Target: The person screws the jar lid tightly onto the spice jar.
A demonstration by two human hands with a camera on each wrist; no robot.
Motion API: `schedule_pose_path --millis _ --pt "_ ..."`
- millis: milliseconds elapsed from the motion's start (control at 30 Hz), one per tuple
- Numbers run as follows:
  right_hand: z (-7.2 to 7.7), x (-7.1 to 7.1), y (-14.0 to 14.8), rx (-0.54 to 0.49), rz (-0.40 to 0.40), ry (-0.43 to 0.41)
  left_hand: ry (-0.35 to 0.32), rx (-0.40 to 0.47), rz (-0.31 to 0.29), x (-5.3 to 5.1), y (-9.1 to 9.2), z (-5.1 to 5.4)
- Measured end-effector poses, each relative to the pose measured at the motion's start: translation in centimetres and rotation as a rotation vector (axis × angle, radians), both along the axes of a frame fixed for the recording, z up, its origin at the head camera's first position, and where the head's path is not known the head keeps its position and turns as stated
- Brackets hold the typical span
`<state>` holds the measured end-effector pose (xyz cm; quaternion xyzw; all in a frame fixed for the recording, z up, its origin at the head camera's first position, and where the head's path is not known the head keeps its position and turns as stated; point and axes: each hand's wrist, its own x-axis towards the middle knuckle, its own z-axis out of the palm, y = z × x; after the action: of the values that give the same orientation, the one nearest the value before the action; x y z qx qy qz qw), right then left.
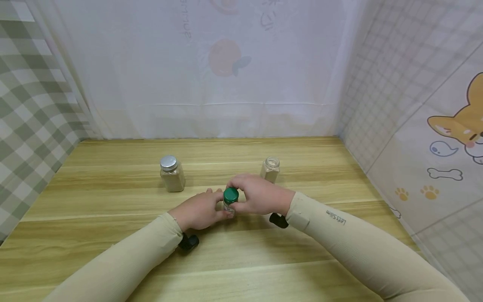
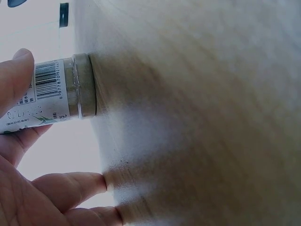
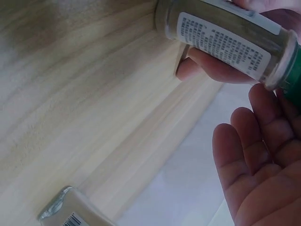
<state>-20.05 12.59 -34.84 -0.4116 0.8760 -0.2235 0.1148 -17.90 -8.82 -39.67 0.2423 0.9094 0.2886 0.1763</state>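
A small clear spice jar with a green cap stands upright on the wooden table between both hands. My left hand holds its body, thumb on one side and a finger on the other. In the left wrist view, the spice jar shows a barcode label, and brownish powder fills its base. Two other left fingertips touch the tabletop. From the right, my right hand pinches the green cap. The right wrist view shows a text label on the spice jar, with part of the green cap at the edge.
A square glass jar of powder with a silver lid stands at the back left. Behind my right hand is a lidless glass jar with pale contents. White cloth hangs at the table's back, and patterned panels flank it.
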Motion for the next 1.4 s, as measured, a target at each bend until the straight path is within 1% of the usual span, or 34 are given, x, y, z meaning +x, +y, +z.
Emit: schedule_pose_path --millis 200,333,500,667,733,867,1033,1167,1400 --pt "-0.12 0.14 -0.13 -0.008 -0.034 -0.006 -0.002 -0.002 0.005 -0.01 0.01 -0.01" --pt "-0.17 0.20 -0.06 -0.017 -0.032 -0.022 0.004 -0.003 0.001 0.00 0.00 -0.07" --pt "-0.36 0.01 0.25 -0.038 -0.004 -0.059 -0.002 -0.015 0.013 0.00 0.02 -0.07" --pt "-0.69 -0.26 0.24 -0.064 0.030 -0.056 -0.005 -0.005 0.008 -0.04 0.09 -0.09" --pt "-0.76 -0.23 0.19 -0.066 0.025 -0.060 -0.002 -0.002 0.003 -0.06 0.12 -0.11" --pt "-0.72 -0.04 0.08 -0.055 -0.011 -0.072 0.001 0.005 0.000 -0.04 0.12 -0.06" --pt "-0.63 0.11 -0.03 -0.039 -0.040 -0.058 0.007 0.004 0.001 0.02 0.08 0.01" --pt "-0.64 0.13 0.03 -0.033 -0.048 -0.055 0.005 -0.003 0.005 0.05 0.08 0.04" --pt "-0.41 0.04 0.22 -0.051 0.002 -0.035 -0.006 -0.012 0.013 0.07 0.09 -0.01"
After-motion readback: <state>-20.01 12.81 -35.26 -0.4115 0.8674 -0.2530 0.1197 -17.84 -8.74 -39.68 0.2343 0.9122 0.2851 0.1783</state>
